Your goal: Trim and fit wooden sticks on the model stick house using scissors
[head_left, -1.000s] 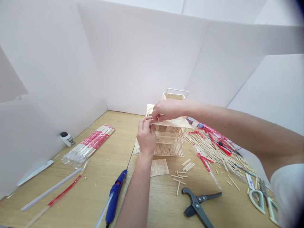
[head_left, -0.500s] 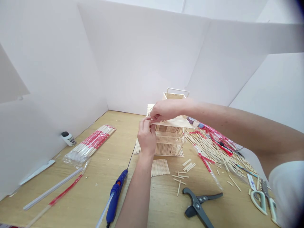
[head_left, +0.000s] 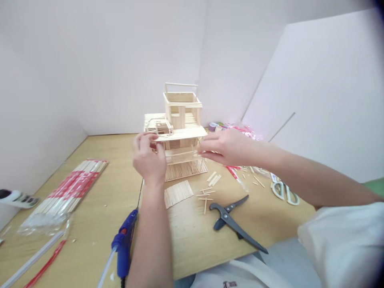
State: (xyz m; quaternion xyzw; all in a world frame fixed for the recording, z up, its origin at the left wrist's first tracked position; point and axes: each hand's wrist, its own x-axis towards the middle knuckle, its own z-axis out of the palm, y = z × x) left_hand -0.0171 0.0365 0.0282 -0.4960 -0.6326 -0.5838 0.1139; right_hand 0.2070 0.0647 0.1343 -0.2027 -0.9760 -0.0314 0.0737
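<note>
Fingers of the left hand (head_left: 147, 157) curl closed around the edge of a pale wooden stick deck (head_left: 180, 134), clamping it from the left side. The right hand (head_left: 229, 147) reaches in from the other side, its fingers (head_left: 208, 146) loose and holding nothing that shows. Their tips sit just beside the posts under the deck, though the view does not settle whether they touch.

The deck belongs to a stick model (head_left: 183, 160) standing near the far end of the bench (head_left: 195, 248). Much of it already stands: a slatted base (head_left: 186, 171), a storey of thin posts, the deck, and an open box with a rail (head_left: 180, 96) on top. A low platform (head_left: 154, 125) extends on the left.

Not yet part of it are a loose slatted panel (head_left: 178, 194) lying just in front and some short cut sticks (head_left: 206, 196) beside that panel. Nearer the left arm lies a blue glue gun (head_left: 124, 244). Black-handled cutters (head_left: 231, 218) rest on the right, and a red-banded bundle of sticks in plastic (head_left: 72, 192) lies well to the left.
</note>
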